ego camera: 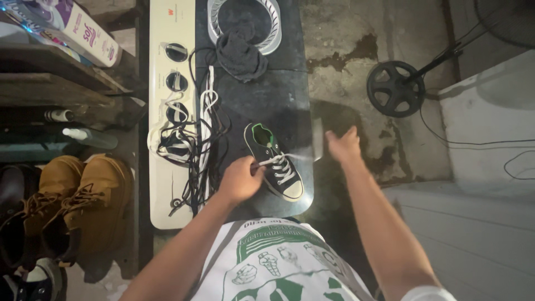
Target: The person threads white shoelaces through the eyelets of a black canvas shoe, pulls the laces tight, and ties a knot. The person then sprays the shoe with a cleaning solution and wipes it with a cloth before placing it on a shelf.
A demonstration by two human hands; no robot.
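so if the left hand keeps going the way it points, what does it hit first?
The left hand points right, at the black sneaker; it would meet the white lace it seems to pinch. Depth unclear.

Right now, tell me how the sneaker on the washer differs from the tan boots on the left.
The black sneaker is low-cut with white laces; the tan boots are high with tan laces. The sneaker lies alone on the washer lid, the left hand on its lace; the boots stand paired and untouched. Both are laced footwear.
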